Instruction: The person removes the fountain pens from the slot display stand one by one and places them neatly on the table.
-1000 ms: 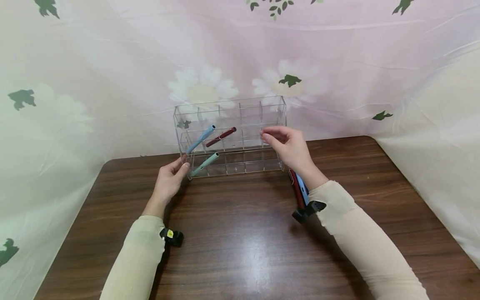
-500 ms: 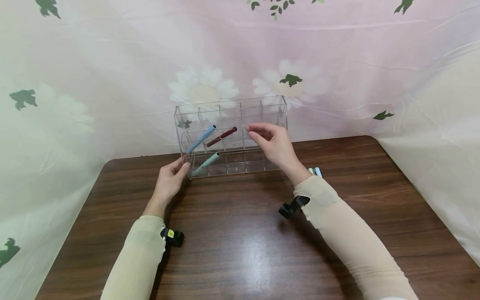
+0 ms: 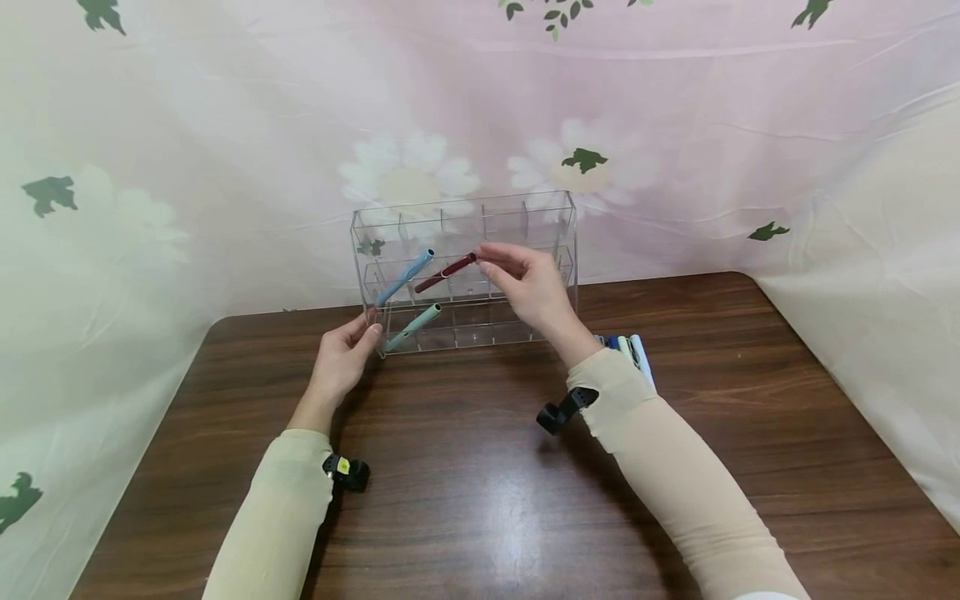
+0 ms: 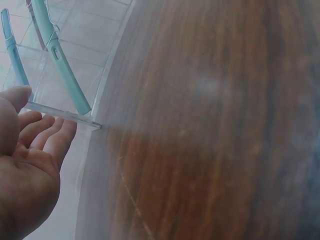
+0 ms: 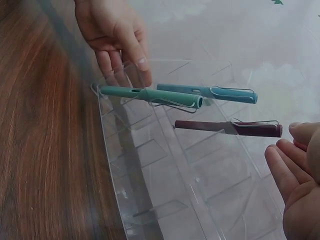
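Observation:
A clear acrylic pen holder [image 3: 517,333] with tiered compartments stands at the back of the table. In it a light blue pen [image 3: 406,277], a dark red pen [image 3: 444,273] and a mint green pen [image 3: 411,327] lean to the right. My left hand [image 3: 336,360] grips the holder's left end, thumb in front and fingers behind; the left wrist view shows this hand [image 4: 30,155] at the clear edge. My right hand [image 3: 534,287] has its fingertips right by the dark red pen's top, with a small gap in the right wrist view before that pen [image 5: 255,129].
Several more pens [image 3: 636,354] lie on the wooden table [image 3: 465,467] to the right, partly hidden behind the right sleeve. A floral cloth [image 3: 300,125] hangs close behind the holder and along both sides.
My right hand has moved left across the holder's front, from near its right end to the dark red pen's top. The left hand keeps its grip in place.

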{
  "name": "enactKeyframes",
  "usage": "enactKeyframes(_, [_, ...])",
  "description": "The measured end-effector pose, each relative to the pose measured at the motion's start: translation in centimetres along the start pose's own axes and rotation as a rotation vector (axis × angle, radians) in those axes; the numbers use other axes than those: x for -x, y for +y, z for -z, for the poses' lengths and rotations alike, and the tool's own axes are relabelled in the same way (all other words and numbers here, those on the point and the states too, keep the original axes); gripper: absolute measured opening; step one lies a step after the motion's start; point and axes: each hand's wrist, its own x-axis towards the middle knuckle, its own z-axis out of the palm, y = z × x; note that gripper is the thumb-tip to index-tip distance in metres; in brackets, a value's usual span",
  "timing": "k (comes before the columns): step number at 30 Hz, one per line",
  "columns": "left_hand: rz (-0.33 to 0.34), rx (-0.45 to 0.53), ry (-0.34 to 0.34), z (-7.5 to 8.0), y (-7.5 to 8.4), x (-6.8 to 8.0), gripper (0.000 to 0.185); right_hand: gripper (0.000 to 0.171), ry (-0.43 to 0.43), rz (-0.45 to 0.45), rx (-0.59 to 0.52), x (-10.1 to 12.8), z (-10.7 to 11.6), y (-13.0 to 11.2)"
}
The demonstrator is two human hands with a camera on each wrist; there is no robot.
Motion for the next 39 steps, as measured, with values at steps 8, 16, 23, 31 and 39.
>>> enactKeyframes(8, [0.015, -0.004, -0.004, 0.1, 0.1, 0.1, 0.051, 0.036, -0.001, -0.030, 0.015, -0.5, -0.9, -0.4])
enactKeyframes(16, [0.009, -0.011, -0.009, 0.1, 0.2, 0.1, 0.051, 0.031, 0.006, -0.056, -0.002, -0.8, -1.4, -0.1])
enactKeyframes(23, [0.015, -0.020, -0.012, 0.0, 0.3, 0.1, 0.053, 0.028, 0.019, -0.073, -0.068, -1.0, -1.7, 0.0])
enactKeyframes(31, [0.015, -0.010, -0.016, 0.0, 0.4, 0.2, 0.052, 0.024, 0.053, -0.069, -0.123, -0.8, -1.3, -0.7])
enactKeyframes(39, [0.008, -0.023, -0.007, 0.0, 0.3, 0.3, 0.052, 0.023, 0.085, -0.009, -0.149, -0.5, -0.5, -1.5])
